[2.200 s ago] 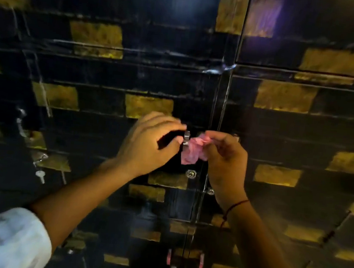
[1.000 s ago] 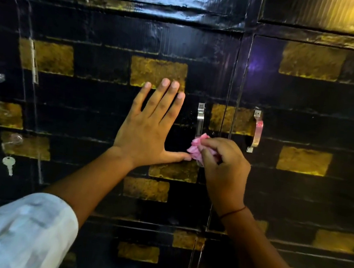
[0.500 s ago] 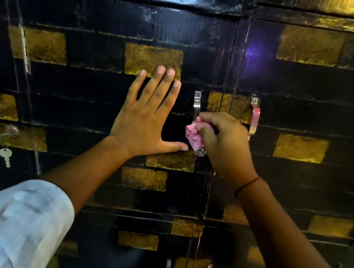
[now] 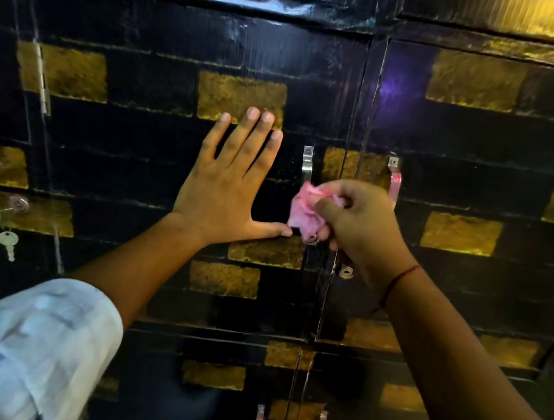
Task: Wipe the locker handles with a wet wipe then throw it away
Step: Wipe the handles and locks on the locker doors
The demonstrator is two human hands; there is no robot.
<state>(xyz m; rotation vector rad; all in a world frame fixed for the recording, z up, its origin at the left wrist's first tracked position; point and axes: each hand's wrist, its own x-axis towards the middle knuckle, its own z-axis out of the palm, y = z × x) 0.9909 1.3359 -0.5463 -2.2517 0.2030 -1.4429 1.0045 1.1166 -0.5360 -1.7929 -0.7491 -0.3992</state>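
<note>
The crumpled pink wet wipe (image 4: 304, 213) is pinched in the right hand (image 4: 358, 224), now lifted to the handle's (image 4: 306, 166) lower half from its base; the left hand (image 4: 228, 183) remains flat on the door (image 4: 156, 168), bracing. Wiping is judged mid-course.

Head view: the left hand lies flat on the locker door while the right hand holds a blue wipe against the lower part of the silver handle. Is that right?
Only the colour is wrong. The head view shows the wipe is pink, not blue. The rest stands: the left hand lies flat on the locker door, and the right hand holds the wipe at the lower part of the silver handle.
</note>
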